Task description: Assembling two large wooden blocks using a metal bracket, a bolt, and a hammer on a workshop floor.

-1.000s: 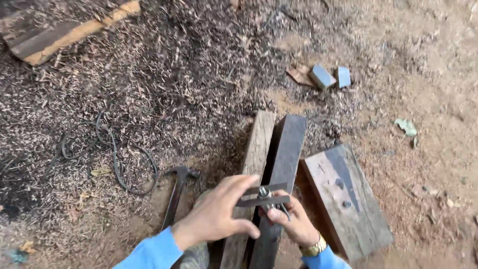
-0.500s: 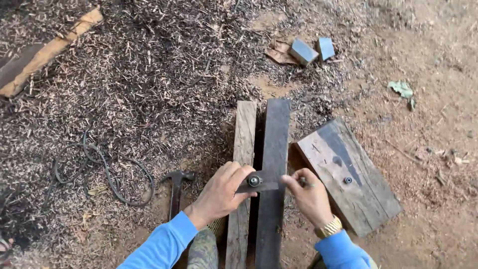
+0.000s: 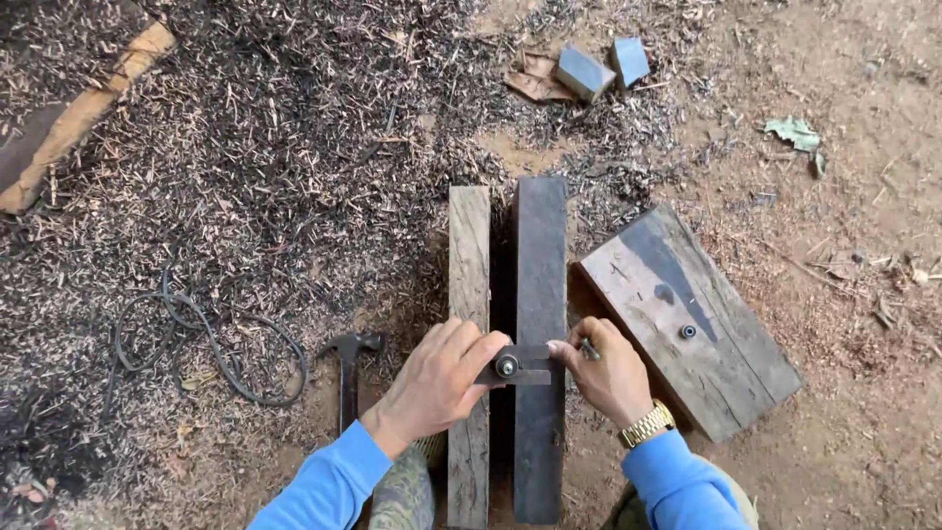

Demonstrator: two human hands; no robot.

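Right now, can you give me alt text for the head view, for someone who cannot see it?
Two hands, left hand and right hand, hold a small metal bracket across two upright-lying planks on sawdust-strewn ground. A hammer and a wire loop lie left; a wood block sits right.

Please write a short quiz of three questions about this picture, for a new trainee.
1. True or false: the left hand rests on the small dark metal bracket with a bolt.
2. Which lies left of the pale weathered wooden plank: A the black-headed hammer, B the wide grey wooden block?
3. What does the right hand wear at the wrist?

Key: 1 true; 2 A; 3 a gold-coloured watch.
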